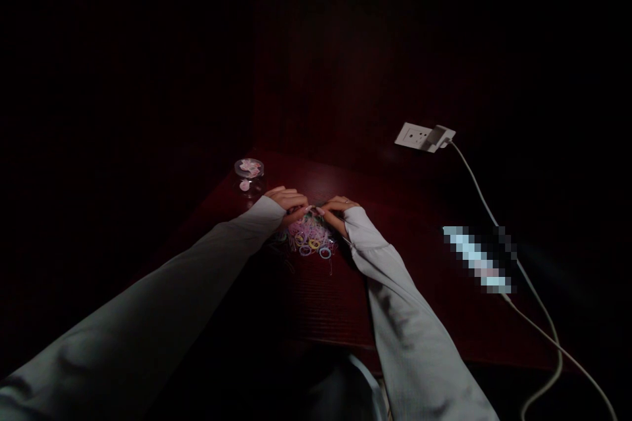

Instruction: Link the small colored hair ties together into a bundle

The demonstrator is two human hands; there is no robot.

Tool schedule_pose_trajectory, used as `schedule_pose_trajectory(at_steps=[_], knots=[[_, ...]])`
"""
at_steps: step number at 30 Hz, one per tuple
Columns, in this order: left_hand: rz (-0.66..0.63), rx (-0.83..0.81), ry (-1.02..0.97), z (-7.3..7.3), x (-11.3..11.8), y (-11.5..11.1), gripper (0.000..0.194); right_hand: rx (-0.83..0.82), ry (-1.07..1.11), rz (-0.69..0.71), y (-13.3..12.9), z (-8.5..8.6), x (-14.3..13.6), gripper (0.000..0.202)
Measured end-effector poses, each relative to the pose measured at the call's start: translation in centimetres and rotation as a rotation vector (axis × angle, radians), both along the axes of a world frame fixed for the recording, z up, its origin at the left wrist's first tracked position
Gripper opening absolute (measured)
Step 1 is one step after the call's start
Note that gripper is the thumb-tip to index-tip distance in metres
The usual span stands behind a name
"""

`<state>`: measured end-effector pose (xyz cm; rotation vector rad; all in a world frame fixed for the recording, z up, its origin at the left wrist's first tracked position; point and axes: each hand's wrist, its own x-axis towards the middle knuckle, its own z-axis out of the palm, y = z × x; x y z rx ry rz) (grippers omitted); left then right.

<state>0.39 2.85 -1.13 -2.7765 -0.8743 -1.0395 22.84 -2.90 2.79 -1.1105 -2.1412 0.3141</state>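
Observation:
A heap of small pastel elastic rings (312,240) lies on a dark red wooden table (340,302). My left hand (288,200) and my right hand (338,208) meet just above the heap, fingertips pinched together over it. Both seem to pinch something from the heap, but the dim light hides what. Grey sleeves cover both arms. A small clear jar with a patterned lid (249,176) stands just left of my left hand.
A white wall socket with a plugged-in adapter (424,137) sits at the back right, its white cable (494,217) trailing down past the table's right side. A blurred-out flat object (478,258) lies on the right. Everything around is very dark.

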Motion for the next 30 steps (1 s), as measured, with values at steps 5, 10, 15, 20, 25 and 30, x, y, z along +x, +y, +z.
schedule_pose_trajectory(at_steps=[5, 10, 15, 20, 25, 30], knots=[[-0.021, -0.013, 0.020, 0.4, -0.1, -0.3, 0.034, 0.012, -0.033, -0.033, -0.2, 0.5, -0.1, 0.028], [-0.040, 0.007, -0.025, 0.4, 0.1, -0.3, 0.037, 0.012, -0.030, -0.039, -0.4, 0.5, -0.5, 0.021], [-0.043, 0.005, -0.026, 0.5, 0.0, -0.4, 0.036, -0.026, -0.023, -0.006, 0.1, 0.1, -0.1, 0.017], [-0.024, 0.007, -0.063, 0.3, -0.1, -0.1, 0.035, -0.058, -0.075, -0.020, 0.5, -0.4, 0.5, 0.008], [-0.066, 0.027, -0.004, 0.7, -0.3, -0.6, 0.037, -0.046, -0.083, -0.036, 0.4, -0.9, 0.2, 0.025], [-0.018, 0.025, -0.006, 0.5, 0.0, -0.6, 0.036, -0.002, -0.155, -0.096, 0.2, 0.1, 0.7, 0.039]])
